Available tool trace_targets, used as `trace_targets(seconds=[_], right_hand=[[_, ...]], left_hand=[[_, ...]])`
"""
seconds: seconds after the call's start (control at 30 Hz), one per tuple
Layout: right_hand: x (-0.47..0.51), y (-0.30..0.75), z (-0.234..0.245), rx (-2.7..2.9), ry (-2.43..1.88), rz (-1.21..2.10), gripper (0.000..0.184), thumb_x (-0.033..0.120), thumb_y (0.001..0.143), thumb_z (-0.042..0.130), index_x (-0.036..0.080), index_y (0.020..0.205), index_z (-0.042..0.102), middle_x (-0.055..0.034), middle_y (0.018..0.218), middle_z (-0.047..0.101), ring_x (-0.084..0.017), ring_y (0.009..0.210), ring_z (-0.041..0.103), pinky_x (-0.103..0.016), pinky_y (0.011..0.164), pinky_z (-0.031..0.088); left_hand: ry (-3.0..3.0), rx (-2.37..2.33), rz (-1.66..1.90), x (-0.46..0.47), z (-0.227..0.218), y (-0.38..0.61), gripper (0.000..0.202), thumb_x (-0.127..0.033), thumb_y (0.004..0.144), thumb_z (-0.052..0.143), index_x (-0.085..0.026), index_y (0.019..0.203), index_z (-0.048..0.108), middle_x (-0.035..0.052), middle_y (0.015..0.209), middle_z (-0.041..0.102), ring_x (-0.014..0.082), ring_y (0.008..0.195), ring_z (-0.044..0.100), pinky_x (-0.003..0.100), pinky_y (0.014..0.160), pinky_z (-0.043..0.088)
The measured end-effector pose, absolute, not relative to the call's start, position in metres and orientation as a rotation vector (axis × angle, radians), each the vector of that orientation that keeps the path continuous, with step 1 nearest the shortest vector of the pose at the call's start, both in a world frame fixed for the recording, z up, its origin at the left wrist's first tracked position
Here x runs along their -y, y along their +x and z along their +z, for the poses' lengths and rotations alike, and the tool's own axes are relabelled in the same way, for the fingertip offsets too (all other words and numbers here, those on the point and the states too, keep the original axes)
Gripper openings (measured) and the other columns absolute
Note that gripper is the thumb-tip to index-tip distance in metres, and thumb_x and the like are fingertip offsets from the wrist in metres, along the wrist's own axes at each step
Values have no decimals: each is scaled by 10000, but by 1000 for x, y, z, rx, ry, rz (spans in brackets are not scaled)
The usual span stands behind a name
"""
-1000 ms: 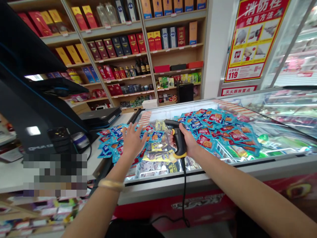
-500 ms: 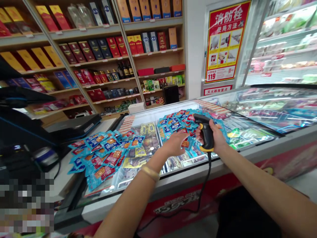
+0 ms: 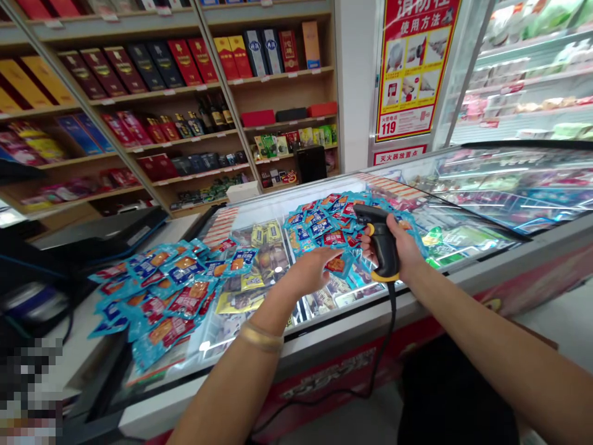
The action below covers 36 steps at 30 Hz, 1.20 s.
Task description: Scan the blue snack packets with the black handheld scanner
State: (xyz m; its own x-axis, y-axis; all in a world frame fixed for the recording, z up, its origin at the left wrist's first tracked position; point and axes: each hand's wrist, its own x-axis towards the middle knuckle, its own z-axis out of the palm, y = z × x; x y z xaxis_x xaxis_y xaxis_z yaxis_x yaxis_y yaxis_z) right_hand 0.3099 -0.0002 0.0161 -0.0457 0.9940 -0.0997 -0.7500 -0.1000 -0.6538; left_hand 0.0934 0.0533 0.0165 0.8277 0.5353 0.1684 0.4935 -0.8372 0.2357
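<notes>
My right hand (image 3: 405,250) is wrapped around the grip of a black and yellow barcode scanner (image 3: 385,250), held upright over the glass freezer top. Its black cable hangs down in front of the freezer. My left hand (image 3: 311,271), a gold bangle (image 3: 262,337) on its wrist, hovers with thumb and fingers apart beside a blue snack packet (image 3: 338,264). That packet lies at the near edge of a pile of similar blue packets (image 3: 319,225), partly hidden behind the scanner and my right hand. Another heap of blue packets (image 3: 185,272) spreads over the glass to the left.
Beneath both piles is the chest freezer (image 3: 296,343) with a glass top and pale front rim. A counter with dark equipment (image 3: 106,235) stands at left. Shelves of boxed goods (image 3: 180,93) line the back. A red fire-hydrant poster (image 3: 414,74) hangs beside a lit display fridge (image 3: 532,86).
The view has tipped down and come slightly closer. My left hand has shifted a little left relative to the pile. The scanner stays in my right hand.
</notes>
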Motion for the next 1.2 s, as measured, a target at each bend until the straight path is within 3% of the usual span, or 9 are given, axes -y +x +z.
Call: trace_targets(seconds=[0.1,0.2,0.27,0.33,0.43,0.57,0.93,1.2], right_hand=[[1,309,17,489,-622,1578,480,607,903,416,169,818,594,-59,649,599,-154,576,588,-251,532,520],[2,309,17,495,-631,1557,473,598,909,418,170,821,597,-55,657,597,-148,588,583,-244,539,519],[2,308,16,510,-649,1542,466,583,918,415,166,825,602,-57,675,604,-142,601,585,-234,548,516],[3,307,16,538,-682,1538,464,578,919,421,164,824,607,-55,675,605,-138,596,582,-230,549,510],[5,305,17,585,-753,1553,464,573,921,419,162,818,611,-53,653,602,-138,572,574,-234,540,505],[7,303,18,673,-817,1578,428,572,890,482,169,818,610,-58,641,608,-164,605,600,-253,549,505],[8,302,14,899,-829,1645,479,649,796,568,172,816,602,-72,674,623,-200,708,626,-277,608,514],[6,301,13,906,-830,1658,477,646,791,579,171,836,597,-73,718,637,-196,730,630,-271,627,513]], left_hand=[[2844,-817,487,-54,15,97,484,-90,769,522,-210,1231,603,68,1187,670,203,1107,599,345,991,456],[2631,-1065,785,-58,14,99,298,-143,821,485,-185,1045,676,51,854,707,191,839,645,339,839,516],[2305,-1212,1004,-62,13,99,201,-200,845,463,-174,852,663,3,635,596,151,623,586,305,700,533],[1951,-1200,1139,-66,13,99,210,-240,846,455,-181,668,550,-45,540,422,106,496,471,272,591,527],[1603,-1052,1213,-68,12,100,258,-270,818,483,-197,588,393,-68,556,262,70,474,321,257,544,535],[1461,-989,1228,-69,10,101,270,-287,783,528,-199,588,361,-71,590,227,62,508,244,295,598,572],[1851,-1078,1156,-75,-3,102,151,-313,786,531,-185,706,542,-16,669,483,124,597,535,256,523,543],[1904,-1128,1133,-73,0,100,192,-302,807,509,-194,655,463,-35,635,367,115,539,527,233,478,501]])
